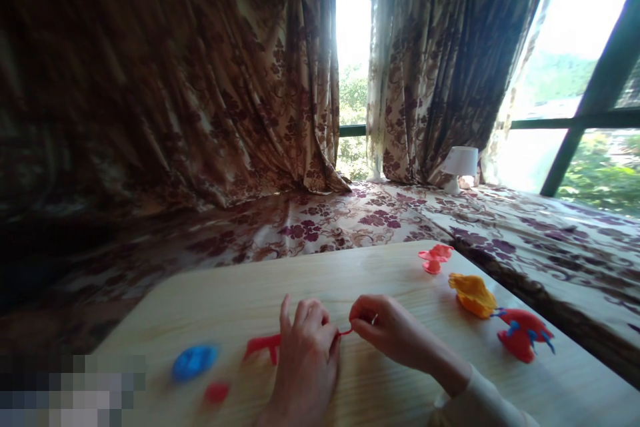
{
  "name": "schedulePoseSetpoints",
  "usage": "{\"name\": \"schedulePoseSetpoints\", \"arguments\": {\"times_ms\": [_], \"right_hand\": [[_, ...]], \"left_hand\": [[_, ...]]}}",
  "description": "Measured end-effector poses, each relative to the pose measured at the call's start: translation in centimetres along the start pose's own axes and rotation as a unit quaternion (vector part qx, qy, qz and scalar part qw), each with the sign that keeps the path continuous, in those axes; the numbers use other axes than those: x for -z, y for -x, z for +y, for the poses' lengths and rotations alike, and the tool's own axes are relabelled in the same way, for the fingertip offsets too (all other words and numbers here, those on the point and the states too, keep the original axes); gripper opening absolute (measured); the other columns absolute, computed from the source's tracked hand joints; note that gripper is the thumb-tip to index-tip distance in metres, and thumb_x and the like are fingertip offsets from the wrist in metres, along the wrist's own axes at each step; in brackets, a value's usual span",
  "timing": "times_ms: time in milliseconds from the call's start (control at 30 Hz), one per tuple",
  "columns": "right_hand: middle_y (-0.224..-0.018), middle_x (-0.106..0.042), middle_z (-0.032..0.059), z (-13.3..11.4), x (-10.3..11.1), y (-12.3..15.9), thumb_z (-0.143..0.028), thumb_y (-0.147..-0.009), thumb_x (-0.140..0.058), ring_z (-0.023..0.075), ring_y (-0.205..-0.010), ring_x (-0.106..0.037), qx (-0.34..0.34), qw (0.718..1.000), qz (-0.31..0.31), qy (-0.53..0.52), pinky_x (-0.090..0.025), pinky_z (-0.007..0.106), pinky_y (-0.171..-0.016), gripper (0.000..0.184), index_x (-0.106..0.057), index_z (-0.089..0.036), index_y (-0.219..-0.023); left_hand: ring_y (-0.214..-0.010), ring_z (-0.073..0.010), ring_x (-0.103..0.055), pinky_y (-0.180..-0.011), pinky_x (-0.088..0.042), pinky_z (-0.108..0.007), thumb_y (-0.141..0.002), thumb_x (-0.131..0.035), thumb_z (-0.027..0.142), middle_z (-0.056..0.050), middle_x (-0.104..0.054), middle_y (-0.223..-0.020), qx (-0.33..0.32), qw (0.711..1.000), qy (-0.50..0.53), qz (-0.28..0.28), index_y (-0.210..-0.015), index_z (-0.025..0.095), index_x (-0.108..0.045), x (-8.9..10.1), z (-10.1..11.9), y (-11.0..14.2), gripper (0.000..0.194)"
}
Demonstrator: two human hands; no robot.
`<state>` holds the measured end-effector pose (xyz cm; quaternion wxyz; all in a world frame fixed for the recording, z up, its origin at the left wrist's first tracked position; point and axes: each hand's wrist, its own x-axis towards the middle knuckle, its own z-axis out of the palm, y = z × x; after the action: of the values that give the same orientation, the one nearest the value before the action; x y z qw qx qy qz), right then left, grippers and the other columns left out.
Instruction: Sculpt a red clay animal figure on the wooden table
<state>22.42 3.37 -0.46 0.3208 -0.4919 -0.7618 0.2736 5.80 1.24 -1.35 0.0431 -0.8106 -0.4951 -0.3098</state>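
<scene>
And here, the left hand (306, 347) is covering the middle of the work: a red piece (263, 345) is poking out on its left side, a thin red strand (345, 332) is showing on its right, and whether the two are joining underneath is staying out of sight. The left hand is lying back up, fingers partly curled with one lifting away, and the strand is running in at its edge; the grip there is hiding, so pinching or just pressing, I cannot tell. Over on the other side, the right hand (383, 328) is closing its thumb and fingertips on the strand's far end, its sleeve (480, 400) running out of the bottom of the view.

Down left, a blue disc (194, 361) and a small red blob (217, 391) are blurring, their surface details not reading clearly, and a pixelated patch (75, 393) is masking the bench's (380, 267) near left corner. Along the right side of the bench, a coral-pink figure (435, 258) is sitting farthest away, a yellow-orange lump (473, 295) is lying nearer, and a red-and-blue figure (525, 335) is resting just beside it. Beyond, a white lamp (460, 161) is standing by patterned curtains (260, 80), the left ones sinking into shadow while the window (353, 27) is glaring.
</scene>
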Motion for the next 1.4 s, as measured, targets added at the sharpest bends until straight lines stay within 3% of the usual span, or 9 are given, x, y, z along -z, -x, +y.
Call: {"name": "schedulePoseSetpoints", "arguments": {"times_ms": [133,233,367,533,733,933,1100,1233,1400], "right_hand": [[-0.059,-0.061,-0.0008,0.3,-0.1,-0.1,-0.014,-0.075,-0.05,0.0096,-0.054,-0.048,0.002,1.0,-0.001,0.009,-0.035,0.019,-0.05,0.016,-0.065,-0.014,-0.069],[-0.062,-0.064,-0.0001,0.5,0.0,0.0,-0.011,-0.073,-0.05,0.0102,-0.056,-0.051,0.008,1.0,-0.004,0.02,-0.037,0.019,-0.052,0.017,-0.067,-0.014,-0.07],[-0.067,-0.066,0.0009,0.4,0.7,0.1,-0.006,-0.071,-0.05,0.0114,-0.059,-0.054,0.015,0.999,0.007,0.042,-0.039,0.02,-0.054,0.021,-0.068,-0.016,-0.073],[-0.073,-0.063,0.0017,-0.4,1.0,0.1,-0.011,-0.078,-0.051,0.0119,-0.061,-0.054,0.017,0.997,0.048,0.058,-0.04,0.022,-0.058,0.015,-0.064,-0.017,-0.074],[-0.094,-0.062,0.0041,-0.6,-0.3,0.6,-0.014,-0.077,-0.062,0.0179,-0.09,-0.057,0.096,0.993,0.007,0.067,-0.043,0.028,-0.081,0.016,-0.066,-0.021,-0.09],[-0.089,-0.062,0.0043,-0.6,-1.2,0.6,-0.012,-0.078,-0.06,0.0174,-0.084,-0.057,0.086,0.99,-0.022,0.105,-0.044,0.026,-0.076,0.011,-0.067,-0.02,-0.081],[-0.084,-0.062,0.0037,-0.5,-1.0,0.5,-0.014,-0.084,-0.054,0.0164,-0.08,-0.057,0.084,0.991,-0.028,0.103,-0.044,0.026,-0.073,0.017,-0.066,-0.02,-0.073],[-0.093,-0.064,0.0063,0.2,-0.9,0.4,-0.028,-0.088,-0.052,0.0195,-0.084,-0.06,0.067,0.993,-0.02,0.099,-0.046,0.029,-0.074,0.017,-0.067,-0.021,-0.093],[-0.103,-0.062,0.009,-1.0,-2.6,-0.4,-0.026,-0.089,-0.05,0.0209,-0.094,-0.058,0.107,0.99,0.02,0.093,-0.045,0.032,-0.083,0.022,-0.063,-0.019,-0.105]], "left_hand": [[-0.093,-0.0212,-0.054,-0.104,-0.023,-0.057,-0.073,-0.063,0.018,0.0,-0.061,-0.086,0.013,1.0,0.007,-0.018,-0.078,0.024,-0.066,0.4,-0.5,0.2,0.009],[-0.096,-0.0246,-0.054,-0.097,-0.033,-0.054,-0.065,-0.071,0.024,-0.003,-0.062,-0.095,0.022,0.999,0.014,-0.031,-0.099,0.024,-0.064,1.1,-1.8,0.5,0.035],[-0.096,-0.0252,-0.055,-0.09,-0.039,-0.048,-0.067,-0.068,0.025,-0.004,-0.064,-0.094,0.012,0.999,0.017,-0.028,-0.093,0.024,-0.066,2.1,-3.8,0.8,0.026],[-0.092,-0.0238,-0.056,-0.083,-0.042,-0.042,-0.075,-0.06,0.026,-0.004,-0.065,-0.088,-0.028,0.998,0.022,0.042,-0.087,0.023,-0.066,2.6,-5.8,0.9,0.015],[-0.089,-0.0222,-0.057,-0.082,-0.043,-0.04,-0.08,-0.051,0.024,-0.003,-0.066,-0.08,-0.031,0.994,0.025,0.106,-0.081,0.022,-0.067,2.9,-6.9,0.8,0.015],[-0.09,-0.0223,-0.056,-0.084,-0.042,-0.04,-0.08,-0.052,0.022,-0.003,-0.067,-0.081,-0.018,0.994,0.04,0.103,-0.081,0.022,-0.066,2.8,-6.9,1.1,0.015],[-0.09,-0.022,-0.056,-0.085,-0.043,-0.04,-0.079,-0.053,0.026,-0.004,-0.067,-0.083,0.047,0.991,0.083,0.09,-0.081,0.022,-0.069,4.0,-7.9,0.8,0.016],[-0.09,-0.0218,-0.059,-0.087,-0.044,-0.04,-0.075,-0.056,0.028,-0.005,-0.068,-0.086,0.156,0.968,0.189,0.049,-0.077,0.021,-0.071,5.5,-9.1,0.2,0.017],[-0.088,-0.0216,-0.06,-0.087,-0.044,-0.039,-0.077,-0.054,0.029,-0.004,-0.069,-0.082,0.204,0.953,0.203,0.097,-0.075,0.02,-0.07,6.1,-9.7,0.1,0.018]]}}
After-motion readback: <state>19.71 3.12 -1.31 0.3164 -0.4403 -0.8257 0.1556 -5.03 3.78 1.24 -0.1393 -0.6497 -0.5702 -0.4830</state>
